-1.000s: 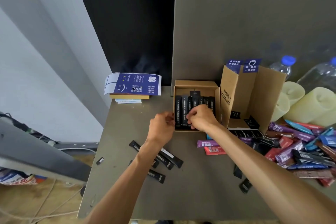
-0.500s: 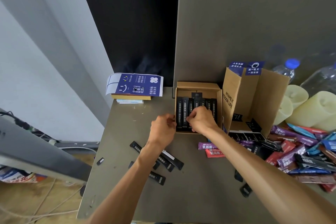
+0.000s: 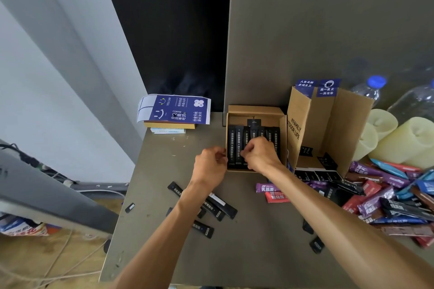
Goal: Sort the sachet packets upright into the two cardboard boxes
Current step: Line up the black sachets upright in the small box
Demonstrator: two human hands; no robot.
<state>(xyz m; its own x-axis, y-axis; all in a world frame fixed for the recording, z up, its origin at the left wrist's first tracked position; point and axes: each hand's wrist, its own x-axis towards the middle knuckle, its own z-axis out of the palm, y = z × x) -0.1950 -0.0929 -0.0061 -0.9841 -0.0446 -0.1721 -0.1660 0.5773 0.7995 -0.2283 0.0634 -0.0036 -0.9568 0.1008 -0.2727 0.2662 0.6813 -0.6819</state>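
The counter (image 3: 246, 253) carries everything, and the sorting is kept at its far edge against the back panel. The tall cardboard box (image 3: 328, 129) stands to the right with its flaps up and only a few dark packets at its bottom, probably awaiting the heap of coloured sachets (image 3: 387, 195) sprawled just beside it. The small cardboard box (image 3: 256, 110) sits left of it, touching or nearly so. It holds a row of black sachets (image 3: 237, 143) packed side by side. Their long axes are parallel, running from the near wall up toward the far wall, printed faces toward the person, so I judge them standing or leaning back on end. The right hand (image 3: 263, 157) is inside the box, its grip narrow, fingertips pinching a sachet in the row, likely squaring it up. The left hand (image 3: 209, 166) curls at the box's outer left wall, apparently steadying it; whether its grip clasps the wall I cannot tell. Loose black sachets (image 3: 220, 206) lie flat near the left forearm, pointing at mixed diagonals.
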